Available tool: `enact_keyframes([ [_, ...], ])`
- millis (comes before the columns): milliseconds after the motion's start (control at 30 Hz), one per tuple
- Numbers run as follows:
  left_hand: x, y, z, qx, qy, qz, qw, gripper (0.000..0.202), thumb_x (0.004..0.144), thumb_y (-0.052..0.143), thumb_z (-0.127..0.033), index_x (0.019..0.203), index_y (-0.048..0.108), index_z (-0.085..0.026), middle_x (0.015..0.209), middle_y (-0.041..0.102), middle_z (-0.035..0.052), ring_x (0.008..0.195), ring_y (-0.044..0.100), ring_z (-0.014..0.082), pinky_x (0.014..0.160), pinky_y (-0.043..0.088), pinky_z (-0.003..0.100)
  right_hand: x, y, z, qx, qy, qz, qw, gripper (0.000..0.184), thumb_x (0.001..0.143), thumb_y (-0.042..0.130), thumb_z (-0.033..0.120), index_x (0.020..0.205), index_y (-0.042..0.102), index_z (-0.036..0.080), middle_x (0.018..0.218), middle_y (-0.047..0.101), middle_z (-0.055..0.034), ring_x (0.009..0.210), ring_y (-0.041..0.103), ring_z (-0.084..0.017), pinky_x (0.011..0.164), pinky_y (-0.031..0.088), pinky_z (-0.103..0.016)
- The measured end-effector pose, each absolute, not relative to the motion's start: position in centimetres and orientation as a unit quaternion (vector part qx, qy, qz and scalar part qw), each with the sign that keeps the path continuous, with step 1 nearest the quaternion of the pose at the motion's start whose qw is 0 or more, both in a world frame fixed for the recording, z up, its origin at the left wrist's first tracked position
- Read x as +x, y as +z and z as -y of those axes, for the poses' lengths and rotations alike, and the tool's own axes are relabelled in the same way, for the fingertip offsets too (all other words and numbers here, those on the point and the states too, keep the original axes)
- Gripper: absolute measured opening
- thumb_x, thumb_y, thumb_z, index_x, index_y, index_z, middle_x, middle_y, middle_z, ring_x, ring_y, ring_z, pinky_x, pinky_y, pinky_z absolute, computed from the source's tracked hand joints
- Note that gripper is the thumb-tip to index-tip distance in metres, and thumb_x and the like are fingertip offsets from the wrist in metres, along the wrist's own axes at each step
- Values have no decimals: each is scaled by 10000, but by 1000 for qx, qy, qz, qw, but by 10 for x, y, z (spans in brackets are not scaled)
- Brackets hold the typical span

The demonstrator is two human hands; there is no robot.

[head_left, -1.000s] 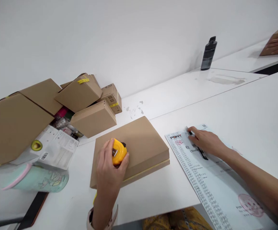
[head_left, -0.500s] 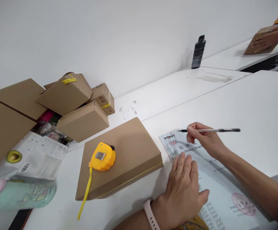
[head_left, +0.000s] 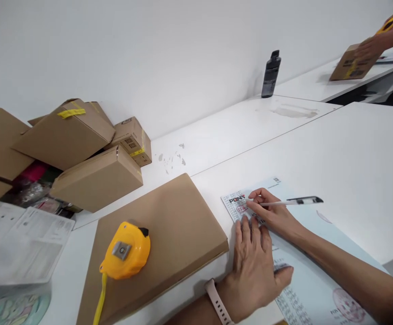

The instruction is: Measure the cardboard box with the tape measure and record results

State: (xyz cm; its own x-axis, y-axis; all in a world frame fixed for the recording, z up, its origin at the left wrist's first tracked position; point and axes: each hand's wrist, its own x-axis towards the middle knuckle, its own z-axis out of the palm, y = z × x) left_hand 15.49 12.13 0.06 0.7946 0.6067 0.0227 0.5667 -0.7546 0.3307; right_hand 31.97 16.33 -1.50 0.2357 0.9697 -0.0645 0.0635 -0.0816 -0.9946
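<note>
My right hand (head_left: 273,214) is closed around a pen (head_left: 306,200) with a clear barrel and black end. The fingertips are over the top left of a printed testing report (head_left: 293,275), beside its PONY logo; I cannot tell whether the pen's tip touches the paper. Flat on the sheet's left edge lies my left hand (head_left: 255,268), its thumb spread and a pale pink band (head_left: 217,300) round the wrist. Left of that hand, a flat cardboard box (head_left: 174,216) rests on the white table (head_left: 339,153). On the box sits a yellow tape measure (head_left: 127,250) with a yellow strap.
Cardboard boxes (head_left: 96,176) are piled at the left by the wall. A white printed package (head_left: 27,253) and part of a mint-green bottle (head_left: 20,307) are at lower left. A dark bottle (head_left: 271,74) stands at the back. Far right, a co-worker's hands (head_left: 374,45) handle a small box (head_left: 347,67).
My right hand has come down and left to the report with the pen, whose tip no longer shows. The view has shifted. The co-worker's box is turned, showing yellow tape.
</note>
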Motion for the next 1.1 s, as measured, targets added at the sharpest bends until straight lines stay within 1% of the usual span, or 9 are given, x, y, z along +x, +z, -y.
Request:
enact_keyframes([
  [33,155,1,-122,934,65,-314,156,850,1011,334,-635,1547,323,24,1631,255,311,1546,77,401,1261,174,594,320,-16,-164,-588,446,427,522,373,820,747,572,885,588,241,655,560,52,563,499,-133,537,424,-282],
  [100,155,1,-123,935,66,-314,153,849,1007,341,-641,1538,346,21,1630,264,308,1548,78,397,1259,189,591,320,-17,-167,-588,450,416,527,391,794,771,566,808,553,242,630,567,46,553,493,-136,532,414,-285],
  [200,154,3,-123,936,68,-315,141,837,1013,332,-634,1537,354,17,1629,274,300,1546,101,399,1258,217,576,320,-21,-169,-615,402,433,523,410,807,753,541,685,499,242,578,529,45,532,457,-135,519,365,-287],
  [300,153,1,-122,940,77,-311,119,842,1018,311,-630,1544,331,28,1622,281,312,1544,119,407,1260,219,571,320,-21,-167,-640,340,456,516,389,824,725,426,634,439,243,572,444,62,526,402,-122,509,324,-282],
  [367,153,0,-121,942,82,-310,100,845,1018,306,-627,1546,319,32,1618,294,312,1545,135,407,1260,224,569,319,-20,-166,-643,329,466,510,346,829,694,343,637,423,245,577,415,65,535,382,-121,512,319,-280],
  [433,154,-1,-121,944,83,-311,77,848,1015,306,-631,1545,319,32,1610,320,307,1541,169,409,1254,251,564,318,-20,-164,-642,330,474,504,312,832,666,301,642,423,246,579,412,64,543,378,-122,518,318,-282],
  [667,156,-3,-120,947,89,-307,-36,825,1021,283,-622,1517,365,32,1554,443,278,1500,322,401,1187,386,541,318,-21,-162,-658,305,488,486,311,824,638,336,622,420,246,565,423,58,544,372,-123,519,295,-286],
  [867,156,-4,-120,945,97,-307,-51,816,1017,280,-626,1505,391,19,1549,450,277,1498,330,396,1194,384,520,318,-23,-163,-668,289,491,479,305,830,626,340,626,418,248,559,414,62,542,365,-122,515,285,-283],
  [1100,155,-4,-120,947,91,-304,-51,825,1019,264,-623,1509,380,30,1546,464,261,1499,326,401,1203,366,526,318,-25,-164,-665,297,490,479,310,833,628,354,632,416,249,556,422,65,539,369,-120,510,286,-280],
])
